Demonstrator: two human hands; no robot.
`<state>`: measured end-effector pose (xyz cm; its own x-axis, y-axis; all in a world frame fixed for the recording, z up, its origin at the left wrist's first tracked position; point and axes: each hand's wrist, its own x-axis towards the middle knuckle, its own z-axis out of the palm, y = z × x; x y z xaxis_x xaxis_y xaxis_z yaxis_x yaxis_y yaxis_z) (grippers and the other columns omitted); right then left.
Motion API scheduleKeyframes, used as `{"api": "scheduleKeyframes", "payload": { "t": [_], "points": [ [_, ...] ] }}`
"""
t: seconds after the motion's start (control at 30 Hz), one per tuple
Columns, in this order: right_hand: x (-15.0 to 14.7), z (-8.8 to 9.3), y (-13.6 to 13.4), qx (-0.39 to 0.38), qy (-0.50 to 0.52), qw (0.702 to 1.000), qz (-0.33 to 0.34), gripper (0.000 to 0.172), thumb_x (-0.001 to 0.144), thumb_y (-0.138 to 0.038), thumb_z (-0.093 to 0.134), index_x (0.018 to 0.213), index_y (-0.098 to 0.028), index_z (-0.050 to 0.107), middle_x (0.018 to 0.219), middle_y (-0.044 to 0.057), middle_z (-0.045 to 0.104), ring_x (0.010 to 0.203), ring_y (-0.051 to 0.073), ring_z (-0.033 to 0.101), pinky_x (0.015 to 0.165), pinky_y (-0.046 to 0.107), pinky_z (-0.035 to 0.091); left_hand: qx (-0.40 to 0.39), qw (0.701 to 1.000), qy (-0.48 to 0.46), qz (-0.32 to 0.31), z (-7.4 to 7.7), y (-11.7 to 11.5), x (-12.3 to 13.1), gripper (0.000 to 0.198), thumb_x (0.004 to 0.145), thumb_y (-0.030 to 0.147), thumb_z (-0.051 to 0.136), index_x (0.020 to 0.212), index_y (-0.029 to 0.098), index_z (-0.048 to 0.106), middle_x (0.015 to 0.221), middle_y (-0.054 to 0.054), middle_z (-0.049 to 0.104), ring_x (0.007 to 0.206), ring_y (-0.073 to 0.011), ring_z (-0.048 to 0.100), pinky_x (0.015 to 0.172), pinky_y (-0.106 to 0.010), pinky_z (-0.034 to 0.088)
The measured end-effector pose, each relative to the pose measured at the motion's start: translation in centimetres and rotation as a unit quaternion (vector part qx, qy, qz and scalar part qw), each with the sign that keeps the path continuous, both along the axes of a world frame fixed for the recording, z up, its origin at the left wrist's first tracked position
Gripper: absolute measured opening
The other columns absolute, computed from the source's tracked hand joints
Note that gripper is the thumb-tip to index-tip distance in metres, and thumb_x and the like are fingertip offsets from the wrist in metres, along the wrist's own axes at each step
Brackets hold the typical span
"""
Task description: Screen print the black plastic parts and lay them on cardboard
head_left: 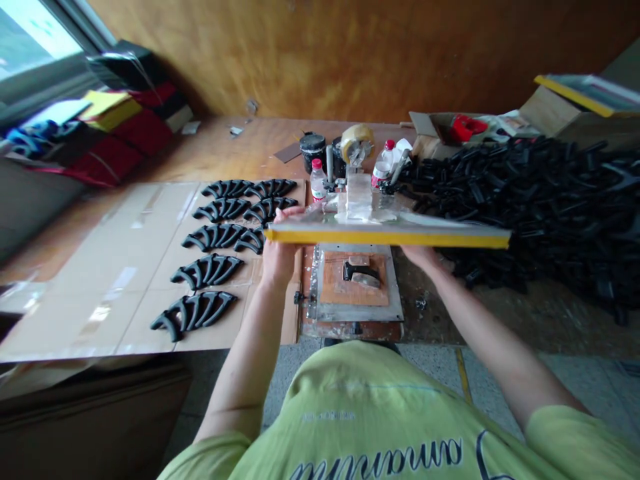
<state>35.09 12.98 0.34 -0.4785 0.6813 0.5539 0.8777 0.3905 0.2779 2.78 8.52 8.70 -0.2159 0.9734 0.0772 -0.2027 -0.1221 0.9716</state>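
Note:
A screen-printing frame (390, 236) with a yellow front edge is raised at a tilt above the printing base (360, 312). My left hand (283, 243) is closed around the frame's left end, its fingertips showing over the top. My right hand (419, 255) reaches under the front edge of the frame; its fingers are hidden behind it. Below, one black curved plastic handle (364, 271) lies on the fixture in the middle of a wooden board (330, 293). Neither hand touches that handle.
Rows of black handles (200, 317) lie on cardboard (125, 293) to the left. A large heap of black parts (545, 200) covers the right side. Behind the frame stand bottles (317, 180), a dark tub (313, 150) and a tape roll (357, 140).

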Motion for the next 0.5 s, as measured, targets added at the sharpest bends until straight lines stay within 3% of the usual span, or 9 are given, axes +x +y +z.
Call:
{"api": "scheduleKeyframes", "payload": {
  "t": [0.1, 0.2, 0.23, 0.3, 0.37, 0.4, 0.5],
  "points": [
    [-3.7, -3.3, -3.7, -0.150, 0.019, 0.988, 0.018, 0.035, 0.091, -0.049, 0.060, 0.078, -0.017, 0.068, 0.076, 0.004, 0.070, 0.072, 0.014, 0.064, 0.065, 0.022, 0.052, 0.014, 1.000, -0.018, -0.019, 2.3, 2.5, 0.6, 0.046, 0.091, 0.065, 0.047, 0.104, 0.023, 0.060, 0.090, -0.006, 0.070, 0.083, -0.0177, 0.068, 0.064, -0.027, 0.057],
    [-6.7, -3.9, -5.2, -0.353, 0.043, 0.934, -0.041, 0.026, 0.091, -0.041, 0.064, 0.091, -0.015, 0.066, 0.097, 0.013, 0.071, 0.097, 0.024, 0.065, 0.082, 0.030, 0.050, 0.012, 0.999, -0.040, 0.002, 2.1, 2.4, 1.0, 0.043, 0.091, 0.064, 0.047, 0.107, 0.025, 0.057, 0.093, -0.006, 0.071, 0.086, -0.0168, 0.069, 0.065, -0.026, 0.057],
    [-7.4, -3.6, -5.4, -0.397, 0.054, 0.914, -0.066, 0.024, 0.094, -0.037, 0.060, 0.095, -0.014, 0.065, 0.098, 0.015, 0.071, 0.098, 0.025, 0.065, 0.083, 0.032, 0.049, -0.004, 0.999, -0.041, 0.008, 1.3, 1.5, 1.3, 0.046, 0.090, 0.065, 0.048, 0.109, 0.024, 0.057, 0.094, -0.006, 0.071, 0.086, -0.0169, 0.069, 0.065, -0.026, 0.056],
    [-8.4, -2.7, -5.8, -0.440, 0.099, 0.888, -0.096, 0.023, 0.098, -0.034, 0.051, 0.102, -0.014, 0.061, 0.097, 0.015, 0.070, 0.095, 0.025, 0.065, 0.080, 0.033, 0.048, -0.095, 0.994, -0.031, -0.034, -1.2, -1.2, 2.4, 0.057, 0.085, 0.070, 0.052, 0.111, 0.020, 0.058, 0.092, -0.009, 0.072, 0.085, -0.0197, 0.070, 0.062, -0.027, 0.055],
    [-9.6, -1.9, -7.0, -0.419, 0.163, 0.888, -0.099, 0.024, 0.100, -0.034, 0.047, 0.104, -0.014, 0.059, 0.096, 0.015, 0.070, 0.093, 0.025, 0.064, 0.078, 0.034, 0.048, -0.251, 0.954, -0.004, -0.164, -4.3, -4.7, 4.1, 0.068, 0.076, 0.074, 0.060, 0.108, 0.013, 0.062, 0.088, -0.014, 0.073, 0.082, -0.0250, 0.071, 0.057, -0.028, 0.054],
    [-10.4, -1.6, -7.9, -0.394, 0.191, 0.895, -0.082, 0.022, 0.100, -0.034, 0.047, 0.104, -0.015, 0.059, 0.096, 0.014, 0.069, 0.094, 0.026, 0.063, 0.079, 0.035, 0.049, -0.305, 0.929, -0.002, -0.208, -5.8, -6.3, 4.9, 0.071, 0.074, 0.074, 0.061, 0.110, 0.013, 0.062, 0.093, -0.016, 0.073, 0.086, -0.0270, 0.071, 0.057, -0.030, 0.054],
    [-12.8, -1.6, -10.7, -0.333, 0.217, 0.915, 0.060, 0.015, 0.098, -0.028, 0.049, 0.099, -0.018, 0.061, 0.096, 0.011, 0.068, 0.097, 0.025, 0.060, 0.085, 0.038, 0.049, -0.332, 0.924, -0.051, -0.184, -9.0, -9.2, 6.0, 0.064, 0.076, 0.074, 0.057, 0.101, 0.015, 0.062, 0.095, -0.014, 0.072, 0.086, -0.0241, 0.070, 0.060, -0.029, 0.053]
  ]
}}
